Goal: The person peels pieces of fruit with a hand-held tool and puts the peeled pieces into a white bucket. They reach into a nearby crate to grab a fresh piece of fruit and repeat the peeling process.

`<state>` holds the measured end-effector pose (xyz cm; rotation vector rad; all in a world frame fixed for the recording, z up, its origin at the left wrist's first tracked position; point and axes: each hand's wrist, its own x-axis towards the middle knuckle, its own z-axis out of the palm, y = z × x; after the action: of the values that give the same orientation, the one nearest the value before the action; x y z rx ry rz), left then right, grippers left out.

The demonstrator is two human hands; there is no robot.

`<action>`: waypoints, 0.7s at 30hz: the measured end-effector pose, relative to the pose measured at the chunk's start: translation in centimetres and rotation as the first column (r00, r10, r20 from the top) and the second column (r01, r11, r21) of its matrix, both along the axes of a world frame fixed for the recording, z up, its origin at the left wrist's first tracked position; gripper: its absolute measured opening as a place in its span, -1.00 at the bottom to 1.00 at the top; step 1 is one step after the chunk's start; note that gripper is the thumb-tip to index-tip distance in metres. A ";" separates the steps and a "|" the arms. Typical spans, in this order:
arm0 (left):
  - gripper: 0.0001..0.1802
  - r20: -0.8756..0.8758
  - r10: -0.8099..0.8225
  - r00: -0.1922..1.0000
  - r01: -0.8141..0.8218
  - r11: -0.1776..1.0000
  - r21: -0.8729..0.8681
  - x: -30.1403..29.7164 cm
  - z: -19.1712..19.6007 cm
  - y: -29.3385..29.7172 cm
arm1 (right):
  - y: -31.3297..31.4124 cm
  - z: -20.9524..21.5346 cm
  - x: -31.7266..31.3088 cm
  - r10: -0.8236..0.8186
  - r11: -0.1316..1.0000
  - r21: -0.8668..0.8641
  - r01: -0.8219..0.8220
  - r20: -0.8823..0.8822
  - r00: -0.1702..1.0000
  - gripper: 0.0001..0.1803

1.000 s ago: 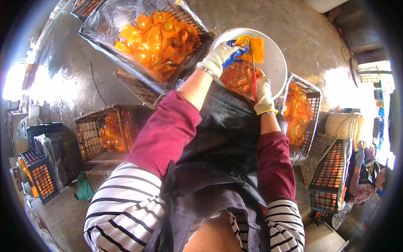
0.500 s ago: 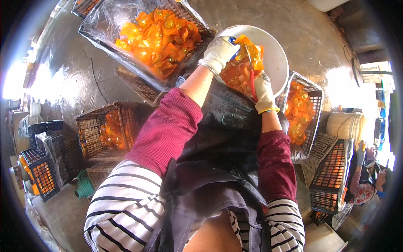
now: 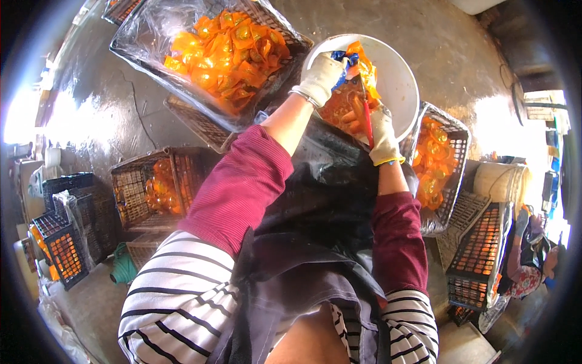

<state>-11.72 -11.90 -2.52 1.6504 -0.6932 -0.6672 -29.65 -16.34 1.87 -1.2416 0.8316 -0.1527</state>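
Both gloved, over a white basin (image 3: 403, 79) at the far side: left hand (image 3: 321, 76) closed around an orange fruit piece (image 3: 362, 64) with a bit of blue at the fingertips, right hand (image 3: 383, 136) just nearer, gripping a red-handled tool (image 3: 367, 118) whose tip meets the fruit. Below the hands, more orange pieces heaped in the basin. Far left of the basin, a plastic-lined wire crate (image 3: 151, 57) filled with orange fruit halves. Right of the basin, touching its rim, a smaller wire basket (image 3: 458, 145) also lined and holding orange pieces. Near left, another wire crate (image 3: 130, 188) with a few orange pieces inside. Further left, black plastic crates (image 3: 60, 242). Near right, a stack of dark crates (image 3: 479, 255).
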 end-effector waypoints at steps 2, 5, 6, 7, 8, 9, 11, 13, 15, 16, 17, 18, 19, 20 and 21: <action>-0.61 0.223 0.052 0.973 -0.075 0.993 0.095 -1.3 2.8 0.1 | -0.3 0.1 -0.4 0.028 0.996 -0.081 -0.029 -0.013 1.000 -0.68; -0.63 -0.195 -0.038 0.980 0.032 0.999 -0.034 -1.6 3.8 0.1 | -1.3 -0.7 -0.9 0.000 0.940 -0.342 -0.018 -0.053 0.999 -0.67; -0.63 -0.196 -0.043 0.980 0.036 0.999 -0.035 -1.6 3.9 0.3 | -1.7 -1.1 -1.2 -0.004 0.939 -0.343 -0.015 -0.054 0.999 -0.67; -0.58 -0.115 -0.148 0.982 0.156 0.986 0.065 -1.4 4.6 1.0 | -1.7 -1.0 -0.9 -0.067 0.965 -0.254 0.060 -0.018 0.998 -0.68; -0.53 -0.046 -0.259 0.965 0.263 0.949 0.174 -1.3 5.2 1.6 | -1.6 -0.9 -0.8 -0.131 0.978 -0.162 0.131 0.010 0.991 -0.69; -0.43 0.224 -0.207 0.953 0.163 0.966 0.198 -1.1 2.7 1.1 | -1.5 -0.8 -0.5 -0.103 0.959 -0.272 0.081 -0.069 0.992 -0.68; -0.39 0.265 -0.213 0.940 0.163 0.966 0.200 -2.0 3.8 1.6 | -2.6 -3.0 -0.7 -0.124 0.762 -0.641 -0.095 -0.289 0.949 -0.65; -0.34 0.425 -0.219 0.878 0.096 0.952 0.291 -2.4 5.1 2.5 | -4.3 -5.8 -1.8 -0.173 0.603 -0.783 -0.153 -0.315 0.933 -0.66; -0.46 0.087 -0.238 0.967 0.218 0.957 0.193 -1.3 6.3 4.2 | -1.2 -1.2 -0.7 -0.126 0.523 -0.803 -0.287 -0.406 0.905 -0.66; -0.53 0.148 -0.230 0.962 0.212 0.969 0.128 -1.0 7.0 4.3 | -1.3 -0.8 -1.5 -0.169 0.934 -0.333 0.128 -0.097 0.981 -0.64; -0.60 0.208 -0.212 0.955 0.202 0.977 0.069 -0.5 7.4 4.7 | -1.4 -0.7 -2.3 -0.231 0.965 -0.097 0.242 0.114 0.966 -0.62; -0.67 0.443 -0.168 0.881 0.142 0.986 0.093 1.0 7.8 5.6 | -0.1 0.6 -3.0 -0.207 0.974 -0.028 0.226 0.297 0.932 -0.60; -0.71 0.585 -0.141 0.799 0.022 0.979 0.205 4.5 5.7 6.2 | 0.6 1.7 -1.7 -0.214 0.950 -0.174 0.260 0.244 0.946 -0.58; -0.66 0.535 0.002 0.845 -0.078 0.990 0.119 5.4 5.4 7.1 | 0.2 1.9 -1.6 -0.272 0.888 -0.329 0.320 0.186 0.944 -0.56; -0.61 0.338 0.061 0.939 -0.099 0.990 0.097 7.7 4.0 9.0 | -0.9 0.9 -1.7 -0.267 0.891 -0.294 0.346 0.275 0.924 -0.54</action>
<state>-3.98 -2.88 1.49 1.9102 -0.8373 -0.3739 -31.31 -17.20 2.78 -1.3720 0.8184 -0.7112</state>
